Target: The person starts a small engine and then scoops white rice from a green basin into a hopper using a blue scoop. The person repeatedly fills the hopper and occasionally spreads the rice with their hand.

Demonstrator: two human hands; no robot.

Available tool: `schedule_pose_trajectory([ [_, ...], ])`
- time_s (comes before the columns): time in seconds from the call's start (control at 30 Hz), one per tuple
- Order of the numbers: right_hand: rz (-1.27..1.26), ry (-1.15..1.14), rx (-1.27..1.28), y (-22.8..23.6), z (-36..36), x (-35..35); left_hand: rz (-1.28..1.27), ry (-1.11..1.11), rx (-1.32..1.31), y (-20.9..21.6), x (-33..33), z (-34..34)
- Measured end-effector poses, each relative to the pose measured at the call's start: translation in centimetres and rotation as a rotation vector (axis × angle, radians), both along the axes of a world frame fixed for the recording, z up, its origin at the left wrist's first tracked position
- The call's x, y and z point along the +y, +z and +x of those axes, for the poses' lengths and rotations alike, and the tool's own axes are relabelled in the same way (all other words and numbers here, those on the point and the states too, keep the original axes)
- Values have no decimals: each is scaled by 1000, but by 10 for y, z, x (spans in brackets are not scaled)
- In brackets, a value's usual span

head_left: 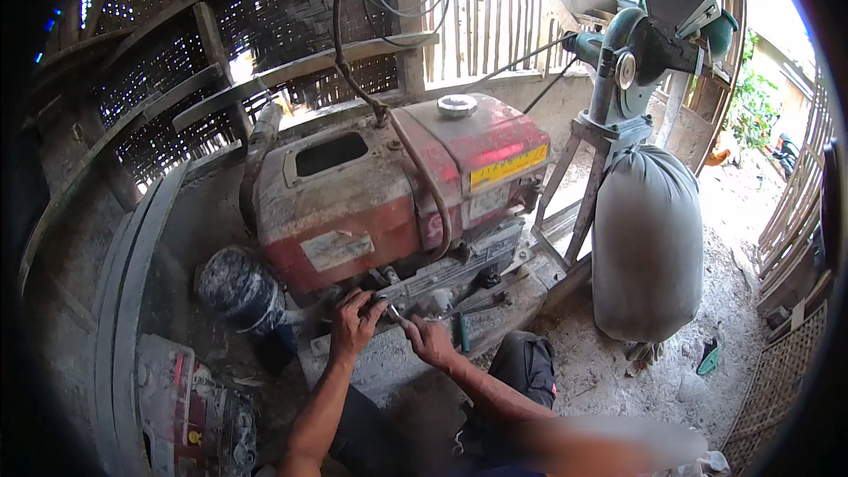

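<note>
Grey sack (649, 247), woven panel (777, 389), perhaps a chicken (718, 158)

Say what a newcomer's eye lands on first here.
Probably the dusty red engine filling the centre, with a round metal cap on top. Next, the bulging grey bag to its right, beneath a green mill. Then, in front of the engine, the right hand gripping a small metal tool, the left hand close by its far end.
</note>
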State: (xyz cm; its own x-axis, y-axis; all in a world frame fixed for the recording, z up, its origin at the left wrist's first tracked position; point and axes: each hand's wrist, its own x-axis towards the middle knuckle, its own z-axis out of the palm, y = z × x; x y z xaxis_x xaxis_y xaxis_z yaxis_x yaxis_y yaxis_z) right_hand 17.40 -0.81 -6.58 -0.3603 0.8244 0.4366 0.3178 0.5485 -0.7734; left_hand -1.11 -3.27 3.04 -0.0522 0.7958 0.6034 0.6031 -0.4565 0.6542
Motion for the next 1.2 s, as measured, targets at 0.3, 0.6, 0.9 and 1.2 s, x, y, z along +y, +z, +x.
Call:
schedule_pose_trajectory([
  [0.3,-64,-92,117,-11,-13,0,-17,-30,-61,-4,12,2],
  [0.6,-180,-99,329,-19,-38,-18,-11,30,4,-10,11,-1],
  [0.9,114,113,47,-21,8,-5,-102,20,70,10,4,-5],
  [1.2,191,290,-738,-92,39,51,306,362,-59,-67,-86,3],
])
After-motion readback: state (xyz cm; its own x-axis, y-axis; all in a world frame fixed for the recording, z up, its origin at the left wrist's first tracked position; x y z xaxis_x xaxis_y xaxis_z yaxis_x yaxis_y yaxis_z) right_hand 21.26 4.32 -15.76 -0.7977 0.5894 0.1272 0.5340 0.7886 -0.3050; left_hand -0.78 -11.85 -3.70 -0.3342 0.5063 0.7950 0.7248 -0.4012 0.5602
